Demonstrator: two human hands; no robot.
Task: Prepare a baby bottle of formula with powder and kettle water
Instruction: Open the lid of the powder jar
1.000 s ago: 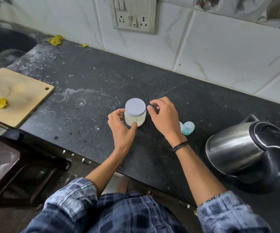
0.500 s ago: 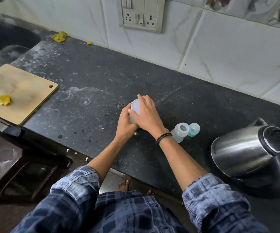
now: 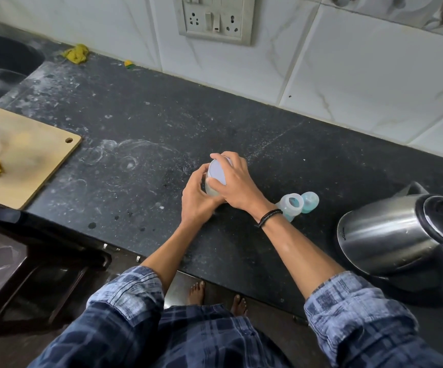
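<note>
The left hand (image 3: 197, 200) wraps the tilted powder jar (image 3: 210, 189) over the counter (image 3: 135, 181); the right hand (image 3: 237, 181) curls over its lid (image 3: 217, 171). If that lid pops suddenly, powder could spill, or that hand could knock the baby bottle (image 3: 292, 205) just beside it, short of the kettle (image 3: 390, 232)

On the table (image 3: 241, 123): cutting board (image 3: 34, 155) at left, powder jar (image 3: 217, 172) at centre, baby bottle (image 3: 292, 205) lying just to its right. At far right, kettle (image 3: 390, 235). On the wall behind, wall socket (image 3: 215, 19).
</note>
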